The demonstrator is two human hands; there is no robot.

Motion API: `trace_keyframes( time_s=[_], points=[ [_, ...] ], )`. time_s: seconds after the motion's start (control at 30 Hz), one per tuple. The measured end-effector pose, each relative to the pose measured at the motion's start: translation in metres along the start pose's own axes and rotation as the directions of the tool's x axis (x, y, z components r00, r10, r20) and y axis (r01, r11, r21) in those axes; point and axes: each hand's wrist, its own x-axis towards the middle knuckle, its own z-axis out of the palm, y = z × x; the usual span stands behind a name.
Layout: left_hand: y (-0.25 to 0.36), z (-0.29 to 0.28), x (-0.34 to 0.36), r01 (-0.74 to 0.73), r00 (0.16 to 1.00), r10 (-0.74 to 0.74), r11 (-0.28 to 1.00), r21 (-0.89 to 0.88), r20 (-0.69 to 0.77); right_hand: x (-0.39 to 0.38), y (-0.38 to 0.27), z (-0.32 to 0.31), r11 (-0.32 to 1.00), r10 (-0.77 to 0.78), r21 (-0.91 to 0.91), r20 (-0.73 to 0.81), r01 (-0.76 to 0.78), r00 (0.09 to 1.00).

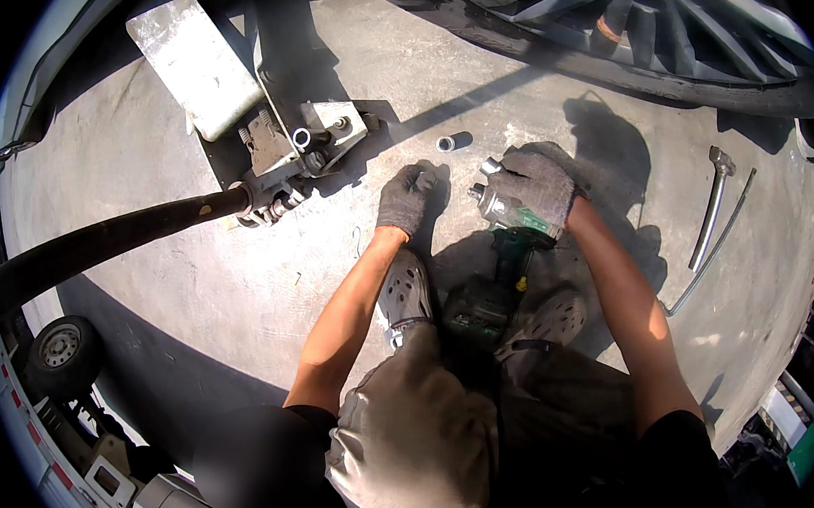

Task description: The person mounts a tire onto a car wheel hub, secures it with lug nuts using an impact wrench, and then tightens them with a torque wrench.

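Note:
Both my hands wear grey work gloves. My right hand (538, 184) is closed round a short silver socket (490, 165) that pokes out past its fingers. Just below that hand is a green and black cordless impact wrench (512, 214), its silver nose pointing up-left and its battery base (475, 311) between my shoes. To the left, apart from the wrench, my left hand (409, 199) has its fingers curled in; anything inside them is hidden. A second silver socket (446, 143) rests on the concrete beyond the two hands.
A floor jack (266, 136) with a long black handle (116, 243) lies left. A car wheel (637, 2) looms at the far right. An angled lug wrench (710, 208) and a thin bent rod (727, 236) lie right. A small wheel (62, 352) is at the left edge.

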Motion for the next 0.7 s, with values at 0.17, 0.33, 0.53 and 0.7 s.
trace_keyframes(
  time_s=[0.17, 0.33, 0.53, 0.7],
  points=[
    [0.028, -0.002, -0.008, 0.367, 0.929, -0.291, 0.797, -0.479, 0.227, 0.005, -0.041, -0.030, 0.845, 0.255, 0.471, 0.063, -0.254, 0.965],
    [0.019, 0.001, -0.006, 0.421, 0.907, -0.284, 0.658, -0.625, 0.312, 0.008, -0.027, -0.025, 0.624, 0.152, 0.767, 0.067, -0.148, 0.986],
    [0.010, -0.021, -0.005, 0.523, 0.851, -0.196, 0.421, -0.741, 0.488, 0.003, -0.037, -0.033, 0.567, 0.122, 0.821, -0.002, -0.068, 0.993],
    [0.011, -0.035, -0.006, 0.561, 0.823, -0.145, 0.357, -0.747, 0.549, 0.008, -0.040, -0.022, 0.891, 0.161, 0.394, 0.187, -0.223, 0.969]
  ],
)
